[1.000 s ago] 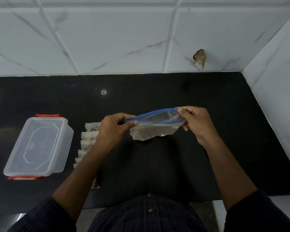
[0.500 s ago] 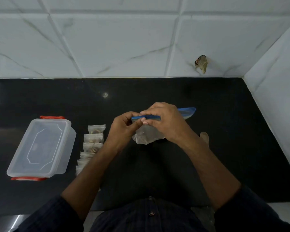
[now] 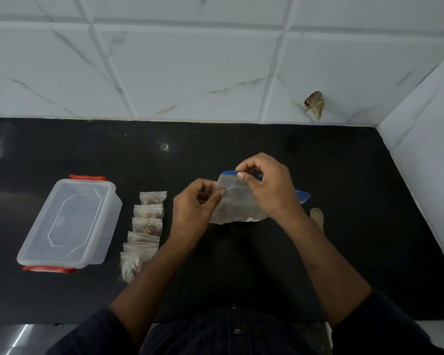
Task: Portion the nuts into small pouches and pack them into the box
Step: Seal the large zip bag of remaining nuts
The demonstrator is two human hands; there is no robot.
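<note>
Over the black counter (image 3: pixel 344 252), head view: both hands hold a clear zip bag (image 3: pixel 237 203) with a blue seal strip, lifted off the surface. Left hand (image 3: pixel 192 208) pinches its left edge, fingers curled. Right hand (image 3: pixel 267 185) pinches the blue strip at the top. Row of small filled pouches (image 3: pixel 146 226) lies just left of the left hand. Lidded clear box (image 3: pixel 72 221) with red clips sits further left, apart from the pouches. Pale spoon-like object (image 3: pixel 317 216) lies by the right wrist; can't tell exactly what.
</note>
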